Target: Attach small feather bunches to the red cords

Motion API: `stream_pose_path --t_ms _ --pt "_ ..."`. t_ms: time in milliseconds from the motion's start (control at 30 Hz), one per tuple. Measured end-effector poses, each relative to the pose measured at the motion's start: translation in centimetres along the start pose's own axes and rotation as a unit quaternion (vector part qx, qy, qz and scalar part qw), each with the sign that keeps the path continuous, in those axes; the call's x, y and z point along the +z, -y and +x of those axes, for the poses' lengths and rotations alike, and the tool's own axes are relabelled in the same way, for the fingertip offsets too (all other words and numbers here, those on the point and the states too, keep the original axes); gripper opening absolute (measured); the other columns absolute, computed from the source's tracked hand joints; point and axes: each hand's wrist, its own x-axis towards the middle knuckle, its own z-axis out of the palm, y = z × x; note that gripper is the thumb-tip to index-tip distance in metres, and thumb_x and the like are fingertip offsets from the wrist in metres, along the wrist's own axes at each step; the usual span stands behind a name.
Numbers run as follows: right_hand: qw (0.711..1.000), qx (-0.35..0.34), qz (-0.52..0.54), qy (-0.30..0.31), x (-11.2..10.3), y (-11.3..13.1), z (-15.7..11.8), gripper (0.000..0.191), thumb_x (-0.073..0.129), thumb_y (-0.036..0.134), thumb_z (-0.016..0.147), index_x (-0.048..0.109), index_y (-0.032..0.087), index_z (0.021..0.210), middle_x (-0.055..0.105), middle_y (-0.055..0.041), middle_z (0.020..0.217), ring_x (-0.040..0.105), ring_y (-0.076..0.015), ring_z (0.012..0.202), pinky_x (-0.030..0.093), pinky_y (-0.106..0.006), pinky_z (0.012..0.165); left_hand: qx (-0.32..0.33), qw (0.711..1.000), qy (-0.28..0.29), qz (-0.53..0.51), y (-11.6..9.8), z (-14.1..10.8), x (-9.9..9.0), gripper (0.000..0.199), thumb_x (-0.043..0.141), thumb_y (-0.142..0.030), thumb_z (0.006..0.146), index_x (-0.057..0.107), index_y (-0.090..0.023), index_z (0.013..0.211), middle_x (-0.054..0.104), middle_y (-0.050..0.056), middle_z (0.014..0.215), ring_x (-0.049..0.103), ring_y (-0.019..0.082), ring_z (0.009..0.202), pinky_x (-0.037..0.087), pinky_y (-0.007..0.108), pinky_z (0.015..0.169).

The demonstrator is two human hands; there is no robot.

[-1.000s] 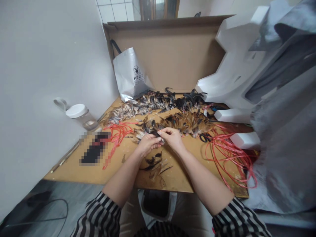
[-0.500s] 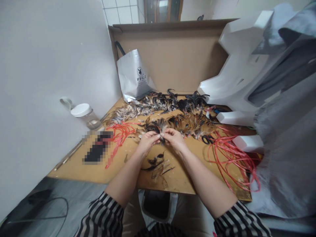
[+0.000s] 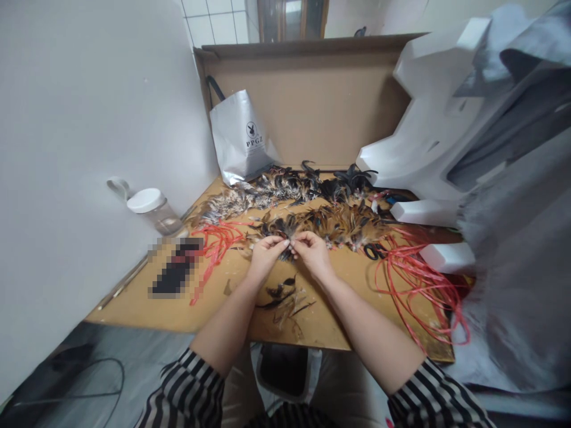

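Both hands meet over the middle of the wooden table, fingertips pinched close together. My left hand and my right hand are closed on a small bunch of dark feathers, whose tips fan out beyond the fingers. Its quill ends show partly below the fingertips. Just behind and to the right lies a row of brown feather bunches. Farther back stretches a second row of speckled and black feathers. Between my forearms, several loose feathers lie on the tabletop.
Red plastic string lies in a small heap at left and a bigger tangle at right, beside black-handled scissors. A lidded jar, a silver bag and white foam pieces stand around. A dark bin sits below the table edge.
My fingers have shifted slightly on the feather bunch, and my right hand has turned a little. Otherwise the table looks the same.
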Motion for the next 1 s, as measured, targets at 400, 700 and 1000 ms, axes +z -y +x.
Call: stream_pose_path --t_ms 400,700,1000 --pt "0.995 0.042 0.081 -0.037 0.35 0.2 -0.08 0.023 0.068 0.029 0.057 0.053 0.017 0.07 0.057 0.0035 0.053 0.053 -0.0083 0.047 0.044 -0.019 0.044 -0.031 0.998 0.015 -0.043 -0.05 -0.01 0.04 0.023 0.07 -0.029 0.059 0.063 -0.013 0.075 0.063 0.002 0.065 0.055 0.008 0.057 0.043 0.022 0.062" --pt "0.997 0.01 0.071 -0.037 0.59 -0.43 -0.07 0.02 0.066 0.027 0.06 0.052 0.017 0.07 0.056 0.0042 0.051 0.052 -0.0079 0.046 0.043 -0.019 0.043 0.03 0.999 -0.018 0.025 -0.43 -0.43 0.62 0.022 0.071 -0.028 0.056 0.062 -0.014 0.07 0.062 0.0 0.064 0.055 0.009 0.057 0.044 0.023 0.061" --pt "0.99 0.047 0.125 -0.038 0.72 -0.41 -0.13 0.024 0.069 0.027 0.058 0.052 0.017 0.071 0.06 0.0026 0.055 0.055 -0.0088 0.049 0.044 -0.019 0.048 -0.062 0.992 0.033 -0.104 0.29 0.04 -0.19 0.02 0.068 -0.026 0.062 0.061 -0.012 0.075 0.062 0.002 0.066 0.056 0.008 0.059 0.044 0.02 0.06"
